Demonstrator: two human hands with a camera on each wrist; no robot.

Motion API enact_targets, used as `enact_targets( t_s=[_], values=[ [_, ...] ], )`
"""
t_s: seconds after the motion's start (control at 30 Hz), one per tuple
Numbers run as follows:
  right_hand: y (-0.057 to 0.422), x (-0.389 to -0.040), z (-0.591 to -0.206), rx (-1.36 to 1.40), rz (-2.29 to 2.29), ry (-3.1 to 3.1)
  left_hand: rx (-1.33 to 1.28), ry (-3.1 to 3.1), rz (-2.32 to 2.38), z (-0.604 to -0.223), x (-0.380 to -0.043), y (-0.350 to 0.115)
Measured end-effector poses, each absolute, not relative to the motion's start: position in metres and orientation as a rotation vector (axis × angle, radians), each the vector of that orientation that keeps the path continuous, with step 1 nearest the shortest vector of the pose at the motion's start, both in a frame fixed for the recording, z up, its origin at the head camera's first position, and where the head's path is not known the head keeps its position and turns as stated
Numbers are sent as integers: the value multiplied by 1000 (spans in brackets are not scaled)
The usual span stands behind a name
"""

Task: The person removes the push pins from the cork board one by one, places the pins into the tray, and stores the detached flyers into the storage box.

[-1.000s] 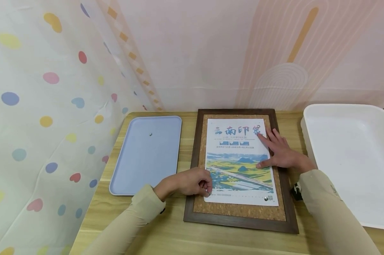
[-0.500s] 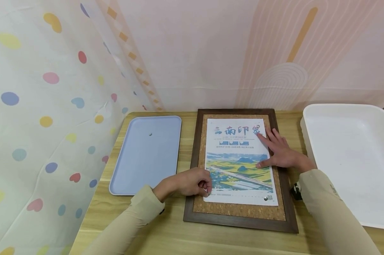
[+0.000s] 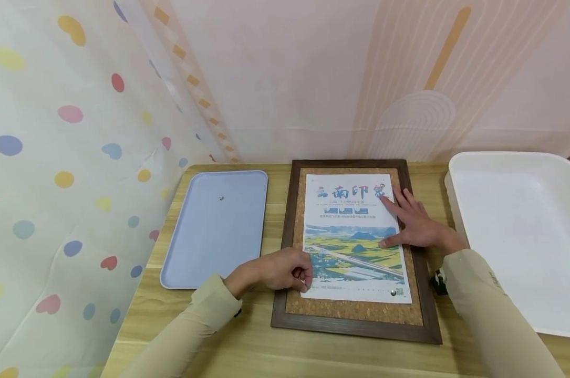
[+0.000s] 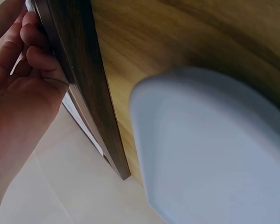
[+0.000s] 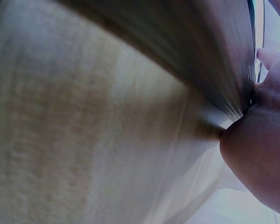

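Observation:
A printed poster (image 3: 351, 210) with a field landscape lies on a cork board (image 3: 355, 312) in a dark wooden frame (image 3: 355, 328). Silver pushpins show at its upper right (image 3: 382, 185) and lower right (image 3: 393, 293). At the poster's lower left corner my left hand (image 3: 285, 270) has thumb and forefinger pinched together on a small pushpin, nearly hidden by the fingertips. The left wrist view shows the same hand (image 4: 25, 70) bent over the frame's edge. With fingers spread, my right hand (image 3: 417, 223) rests on the poster's right side, its wrist across the frame.
Left of the board lies a blue-grey tray (image 3: 214, 247) with one silver pushpin (image 3: 221, 198) on it. A deep white bin (image 3: 521, 236) stands to the right. All sit on a wooden table (image 3: 247, 341) against a patterned cloth wall (image 3: 285, 79).
The view has shifted slightly. Both hands keep practically the same places, the left at the lower left corner and the right spread on the poster.

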State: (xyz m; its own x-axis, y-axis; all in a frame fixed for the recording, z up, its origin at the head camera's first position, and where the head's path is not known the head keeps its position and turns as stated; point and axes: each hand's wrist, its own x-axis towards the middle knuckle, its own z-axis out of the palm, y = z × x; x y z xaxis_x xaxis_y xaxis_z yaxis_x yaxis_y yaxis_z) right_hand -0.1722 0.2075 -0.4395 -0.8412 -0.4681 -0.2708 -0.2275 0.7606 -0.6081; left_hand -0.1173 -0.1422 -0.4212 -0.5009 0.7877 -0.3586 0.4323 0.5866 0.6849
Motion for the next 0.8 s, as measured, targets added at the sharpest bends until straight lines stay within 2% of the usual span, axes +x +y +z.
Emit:
enact_targets(
  t_s=[0.8],
  values=[
    [208,-171,-439,-533,-828,2542,942,2143,725,-421,-116,-144]
  ],
)
